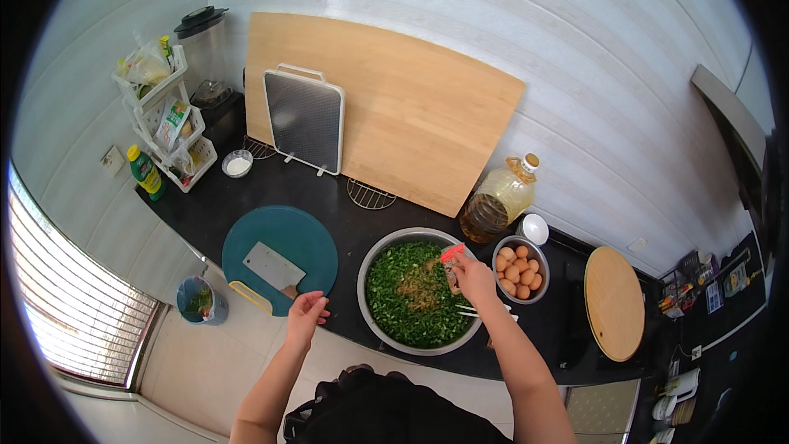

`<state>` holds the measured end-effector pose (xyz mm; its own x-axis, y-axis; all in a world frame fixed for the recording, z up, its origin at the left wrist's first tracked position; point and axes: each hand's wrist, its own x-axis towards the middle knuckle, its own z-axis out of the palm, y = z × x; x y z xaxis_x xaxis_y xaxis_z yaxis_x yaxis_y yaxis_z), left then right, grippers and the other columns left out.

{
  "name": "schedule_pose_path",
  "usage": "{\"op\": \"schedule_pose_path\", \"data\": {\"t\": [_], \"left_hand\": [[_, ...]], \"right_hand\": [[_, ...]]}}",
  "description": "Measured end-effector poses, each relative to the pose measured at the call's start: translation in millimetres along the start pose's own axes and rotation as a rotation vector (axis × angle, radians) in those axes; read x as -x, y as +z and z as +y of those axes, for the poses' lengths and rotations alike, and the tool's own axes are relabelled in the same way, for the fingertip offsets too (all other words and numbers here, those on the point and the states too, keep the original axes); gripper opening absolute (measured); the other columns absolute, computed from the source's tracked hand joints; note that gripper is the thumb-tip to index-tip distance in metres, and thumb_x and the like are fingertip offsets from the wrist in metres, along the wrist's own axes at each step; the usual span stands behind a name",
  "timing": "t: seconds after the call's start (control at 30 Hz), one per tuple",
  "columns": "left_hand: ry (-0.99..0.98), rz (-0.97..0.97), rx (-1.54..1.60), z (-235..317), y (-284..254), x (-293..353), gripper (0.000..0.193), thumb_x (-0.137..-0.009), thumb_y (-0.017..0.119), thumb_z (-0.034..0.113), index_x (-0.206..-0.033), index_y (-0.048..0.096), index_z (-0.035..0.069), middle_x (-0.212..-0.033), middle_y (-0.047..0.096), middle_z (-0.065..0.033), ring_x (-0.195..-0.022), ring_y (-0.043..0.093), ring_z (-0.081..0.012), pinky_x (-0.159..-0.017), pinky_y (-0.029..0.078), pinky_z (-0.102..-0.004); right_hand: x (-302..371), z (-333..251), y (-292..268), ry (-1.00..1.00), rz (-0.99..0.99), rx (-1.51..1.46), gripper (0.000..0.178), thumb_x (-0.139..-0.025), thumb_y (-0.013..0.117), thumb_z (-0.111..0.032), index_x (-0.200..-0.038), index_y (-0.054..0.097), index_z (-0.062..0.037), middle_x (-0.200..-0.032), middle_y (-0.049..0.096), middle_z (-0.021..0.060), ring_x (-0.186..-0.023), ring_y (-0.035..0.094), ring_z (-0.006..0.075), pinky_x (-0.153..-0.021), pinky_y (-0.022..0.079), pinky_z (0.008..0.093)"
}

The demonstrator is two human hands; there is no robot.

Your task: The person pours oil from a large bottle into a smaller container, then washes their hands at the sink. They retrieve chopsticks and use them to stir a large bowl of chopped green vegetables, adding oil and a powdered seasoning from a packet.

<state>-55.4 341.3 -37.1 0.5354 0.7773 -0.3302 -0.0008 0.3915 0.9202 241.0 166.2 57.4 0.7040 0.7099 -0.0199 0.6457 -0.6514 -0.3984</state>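
My right hand (474, 277) is closed around a small clear seasoning container (453, 279) with a red end, tilted over the right side of a large steel bowl (362, 312). Chopped greens (392, 322) fill the bowl, with brownish powder (421, 288) scattered over their middle. White chopsticks (472, 311) show at the bowl's right rim, partly behind my right forearm. My left hand (306, 315) hovers by the counter's front edge, fingers loosely bent and tips apart, with nothing visible in it. Nearest to it is the wooden handle of a cleaver (274, 267) on a round green cutting board (310, 234).
A bowl of eggs (519, 270), an oil jug (496, 200) and a white bowl (534, 228) stand right of the greens. Behind lean a large wooden board (411, 107) and a framed dark panel (304, 119). A small powder bowl (237, 164) sits back left; a bin (202, 302) stands below.
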Motion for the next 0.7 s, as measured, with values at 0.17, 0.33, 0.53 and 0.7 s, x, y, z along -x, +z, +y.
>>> {"op": "schedule_pose_path", "data": {"t": [0.17, 0.33, 0.53, 0.7], "left_hand": [[0.007, -0.021, -0.017, 0.5, 4.4, -2.2, 0.027, -0.085, 0.061, 0.018, -0.108, 0.055, 0.005, -0.095, 0.062, -0.0064, -0.069, 0.058, -0.0111, -0.059, 0.046, -0.0226], [-0.005, -0.040, -0.020, -1.6, 8.7, -4.4, 0.027, -0.085, 0.061, 0.018, -0.108, 0.054, 0.005, -0.095, 0.062, -0.0061, -0.070, 0.058, -0.0112, -0.059, 0.045, -0.0226], [-0.016, -0.055, -0.035, -1.5, 10.9, -7.4, 0.027, -0.085, 0.061, 0.018, -0.108, 0.055, 0.005, -0.096, 0.062, -0.0060, -0.070, 0.058, -0.0112, -0.060, 0.045, -0.0224], [-0.017, -0.065, -0.047, 3.4, 12.6, -7.3, 0.028, -0.085, 0.061, 0.018, -0.109, 0.055, 0.005, -0.097, 0.062, -0.0064, -0.070, 0.059, -0.0114, -0.060, 0.045, -0.0223]], "right_hand": [[8.7, 24.3, -13.9, 0.015, 0.059, 0.060, 0.033, -0.078, 0.062, -0.018, -0.110, 0.060, -0.0118, -0.094, 0.064, 0.0149, -0.085, 0.061, 0.0305, -0.071, 0.049, 0.0401], [30.6, 45.5, -23.3, 0.035, -0.057, 0.059, 0.029, -0.074, 0.065, -0.017, -0.102, 0.064, -0.0105, -0.087, 0.065, 0.0146, -0.080, 0.063, 0.0286, -0.070, 0.050, 0.0360], [64.8, 35.8, -14.1, -0.057, -0.342, -0.116, 0.037, -0.072, 0.069, -0.020, -0.109, 0.063, -0.0158, -0.094, 0.065, 0.0128, -0.084, 0.064, 0.0264, -0.073, 0.049, 0.0326], [57.4, 4.8, 7.7, -0.162, -0.262, -0.195, 0.037, -0.075, 0.065, -0.023, -0.111, 0.060, -0.0164, -0.097, 0.064, 0.0124, -0.086, 0.062, 0.0286, -0.074, 0.048, 0.0354]]}}
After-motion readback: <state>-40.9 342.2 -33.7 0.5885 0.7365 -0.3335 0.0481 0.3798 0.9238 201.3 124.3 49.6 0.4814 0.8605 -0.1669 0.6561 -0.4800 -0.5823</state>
